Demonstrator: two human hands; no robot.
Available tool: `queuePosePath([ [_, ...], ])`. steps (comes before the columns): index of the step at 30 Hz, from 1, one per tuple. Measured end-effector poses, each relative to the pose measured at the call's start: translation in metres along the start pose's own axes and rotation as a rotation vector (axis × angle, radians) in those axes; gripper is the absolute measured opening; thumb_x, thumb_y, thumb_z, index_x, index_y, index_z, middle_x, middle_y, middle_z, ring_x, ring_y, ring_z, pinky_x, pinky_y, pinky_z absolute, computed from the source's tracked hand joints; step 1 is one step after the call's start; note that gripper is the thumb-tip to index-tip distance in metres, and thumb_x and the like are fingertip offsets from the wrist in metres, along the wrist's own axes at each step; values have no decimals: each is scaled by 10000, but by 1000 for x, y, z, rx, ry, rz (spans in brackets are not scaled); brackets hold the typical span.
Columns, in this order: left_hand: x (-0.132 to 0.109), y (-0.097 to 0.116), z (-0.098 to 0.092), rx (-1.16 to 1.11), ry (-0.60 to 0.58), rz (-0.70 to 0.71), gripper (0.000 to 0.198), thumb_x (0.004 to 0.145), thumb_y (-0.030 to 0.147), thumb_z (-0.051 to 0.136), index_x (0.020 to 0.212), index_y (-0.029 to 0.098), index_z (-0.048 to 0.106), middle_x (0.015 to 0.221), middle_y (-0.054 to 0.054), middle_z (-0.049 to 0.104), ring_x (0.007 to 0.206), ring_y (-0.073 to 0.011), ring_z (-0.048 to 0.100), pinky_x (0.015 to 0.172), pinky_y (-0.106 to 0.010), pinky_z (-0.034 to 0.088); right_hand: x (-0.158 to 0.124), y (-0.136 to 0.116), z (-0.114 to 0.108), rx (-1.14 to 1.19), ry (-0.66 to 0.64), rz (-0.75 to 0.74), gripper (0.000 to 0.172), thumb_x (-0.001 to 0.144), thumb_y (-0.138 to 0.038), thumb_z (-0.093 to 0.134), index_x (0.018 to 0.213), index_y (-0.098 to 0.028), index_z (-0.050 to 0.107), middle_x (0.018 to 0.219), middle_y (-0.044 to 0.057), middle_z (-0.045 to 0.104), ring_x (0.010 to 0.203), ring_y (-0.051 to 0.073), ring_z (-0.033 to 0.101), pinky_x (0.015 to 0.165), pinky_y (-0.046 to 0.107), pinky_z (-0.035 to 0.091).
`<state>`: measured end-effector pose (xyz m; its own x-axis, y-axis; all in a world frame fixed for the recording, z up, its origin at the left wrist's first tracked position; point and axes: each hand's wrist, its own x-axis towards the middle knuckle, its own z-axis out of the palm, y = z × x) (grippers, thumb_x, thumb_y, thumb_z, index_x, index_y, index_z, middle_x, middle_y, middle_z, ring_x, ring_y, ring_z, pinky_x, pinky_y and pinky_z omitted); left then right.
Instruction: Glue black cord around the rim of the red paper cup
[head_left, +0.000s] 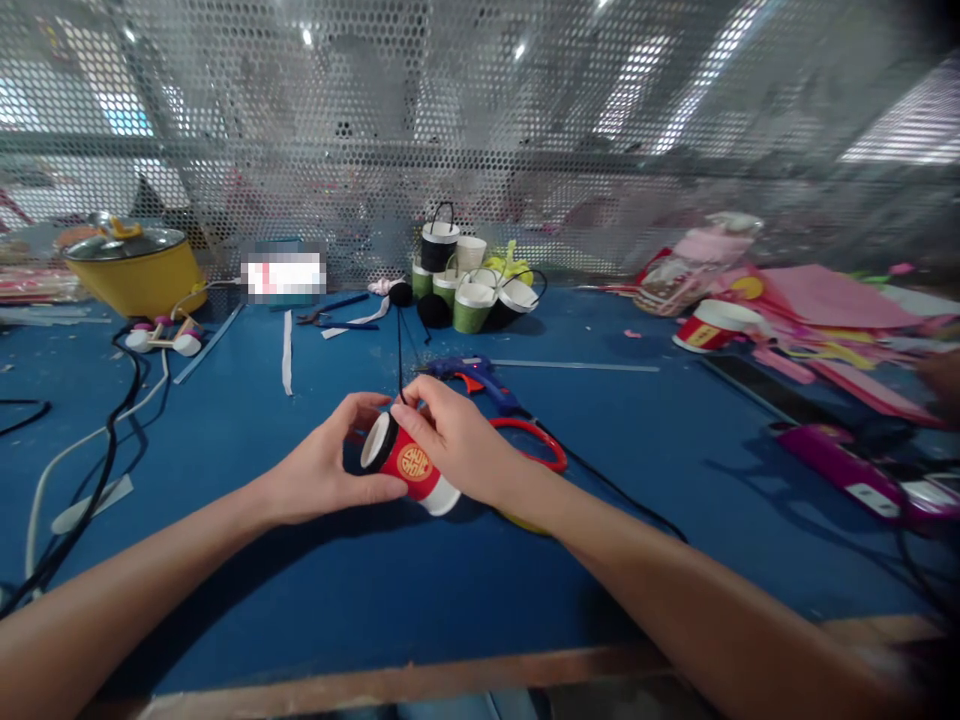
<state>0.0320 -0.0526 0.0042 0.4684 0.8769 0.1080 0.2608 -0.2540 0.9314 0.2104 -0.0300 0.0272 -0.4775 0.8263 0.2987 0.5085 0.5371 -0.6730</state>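
A small red paper cup (411, 467) with a gold emblem and a white inside lies tilted on its side between my hands, just above the blue table (465, 600). My left hand (326, 470) wraps round its open rim end from the left. My right hand (457, 440) grips it from above and right, fingers pinched at the rim where a thin black cord (399, 350) runs up towards a black pompom (433, 311). Behind my right hand lie red-handled scissors (536, 445) and a blue glue gun (480, 378).
A cluster of green, black and white cups (469, 285) stands at the back centre against a perforated metal screen. A yellow pot (135, 268) sits back left with cables (112, 430) trailing forward. Pink paper sheets (817, 300), a red cup (712, 325) and a purple tool (847, 465) lie right.
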Motion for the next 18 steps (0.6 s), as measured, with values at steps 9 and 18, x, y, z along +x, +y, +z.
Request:
queuePosePath([
  [9, 0, -1, 11, -110, 38, -54, 520, 734, 342, 678, 1112, 191, 353, 1023, -54, 534, 958, -218, 527, 827, -401, 417, -5, -4, 11, -114, 36, -53, 156, 874, -274, 401, 735, -231, 344, 783, 13, 421, 646, 147, 402, 591, 299, 344],
  [18, -1, -1, 12, -187, 16, 41, 568, 719, 258, 707, 1145, 203, 336, 1045, -73, 559, 1134, -269, 493, 905, -427, 422, -1, -5, -4, 106, -21, -1, 158, 874, -290, 428, 734, -215, 422, 756, 4, 484, 718, 145, 468, 679, 303, 394],
])
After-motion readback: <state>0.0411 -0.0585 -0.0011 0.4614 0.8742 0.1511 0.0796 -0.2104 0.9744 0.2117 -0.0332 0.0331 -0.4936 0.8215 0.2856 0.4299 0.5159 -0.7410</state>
